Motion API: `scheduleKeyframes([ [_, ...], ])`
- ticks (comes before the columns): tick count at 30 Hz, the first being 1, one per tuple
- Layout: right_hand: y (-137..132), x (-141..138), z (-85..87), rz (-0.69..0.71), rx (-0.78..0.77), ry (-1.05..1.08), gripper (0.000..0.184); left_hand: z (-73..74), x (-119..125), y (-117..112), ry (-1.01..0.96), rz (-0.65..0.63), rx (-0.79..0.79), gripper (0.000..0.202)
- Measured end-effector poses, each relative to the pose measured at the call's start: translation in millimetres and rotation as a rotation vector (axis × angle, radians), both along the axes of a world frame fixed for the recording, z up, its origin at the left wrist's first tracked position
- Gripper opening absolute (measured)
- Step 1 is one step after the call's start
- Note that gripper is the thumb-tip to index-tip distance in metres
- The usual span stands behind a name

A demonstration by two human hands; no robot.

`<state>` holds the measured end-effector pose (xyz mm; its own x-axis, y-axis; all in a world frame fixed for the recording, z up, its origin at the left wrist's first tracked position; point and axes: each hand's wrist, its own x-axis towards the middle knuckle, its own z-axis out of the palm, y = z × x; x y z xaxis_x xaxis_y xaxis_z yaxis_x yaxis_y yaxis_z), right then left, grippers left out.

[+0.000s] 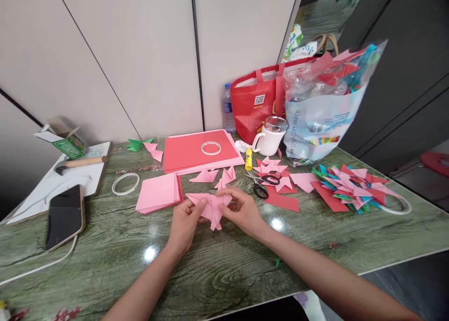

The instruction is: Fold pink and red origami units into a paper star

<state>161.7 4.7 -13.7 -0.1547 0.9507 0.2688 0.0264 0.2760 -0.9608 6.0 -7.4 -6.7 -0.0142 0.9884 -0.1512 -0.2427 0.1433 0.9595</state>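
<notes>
Your left hand point(184, 223) and right hand point(242, 211) both pinch the folded pink paper point(214, 209), so line up its edges before creasing.

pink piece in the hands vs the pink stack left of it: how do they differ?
Shape: the folded pink piece is creased into pointed flaps; the pink stack is flat square sheets.
Support: the folded pink piece is pinched by the left hand and right hand; the pink stack lies untouched on the table.
Count: the folded pink piece is one item; the pink stack is many sheets.
Shared: same pink paper.
</notes>
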Motion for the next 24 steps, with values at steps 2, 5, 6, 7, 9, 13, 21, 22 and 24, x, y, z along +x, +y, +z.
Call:
scheduleKeyframes([
  [2,0.2,0.4,0.0,-0.011,-0.006,-0.005,0.022,0.1,-0.3,0.4,-0.002,0.008,-0.001,0.038],
  [5,0.2,0.8,-0.2,-0.024,0.002,-0.012,0.021,0.1,-0.8,0.9,-0.013,0.007,0.0,0.038],
  [6,0.1,0.9,-0.3,-0.024,0.012,-0.014,0.021,0.1,-0.9,1.0,-0.017,0.001,0.0,0.037],
  [7,0.0,0.9,-0.5,-0.023,0.022,-0.014,0.021,0.1,-1.0,1.1,-0.022,-0.006,0.001,0.037],
  [9,-0.3,0.8,-1.1,-0.02,0.038,-0.013,0.021,0.1,-1.1,1.2,-0.032,-0.013,0.001,0.036],
  [13,-0.6,0.7,-1.5,-0.018,0.058,-0.014,0.022,-0.8,-1.4,1.1,-0.051,-0.004,0.003,0.033],
  [21,-3.0,-0.4,1.9,-0.029,0.107,-0.043,0.02,1.6,-0.9,1.9,-0.088,-0.006,-0.001,0.031],
  [22,-3.4,-0.5,1.9,-0.032,0.11,-0.038,0.02,2.8,-0.8,2.1,-0.11,-0.011,-0.007,0.031],
  [24,-4.1,-0.6,2.1,-0.041,0.114,-0.024,0.019,5.0,-1.2,2.4,-0.162,-0.046,-0.026,0.03],
])
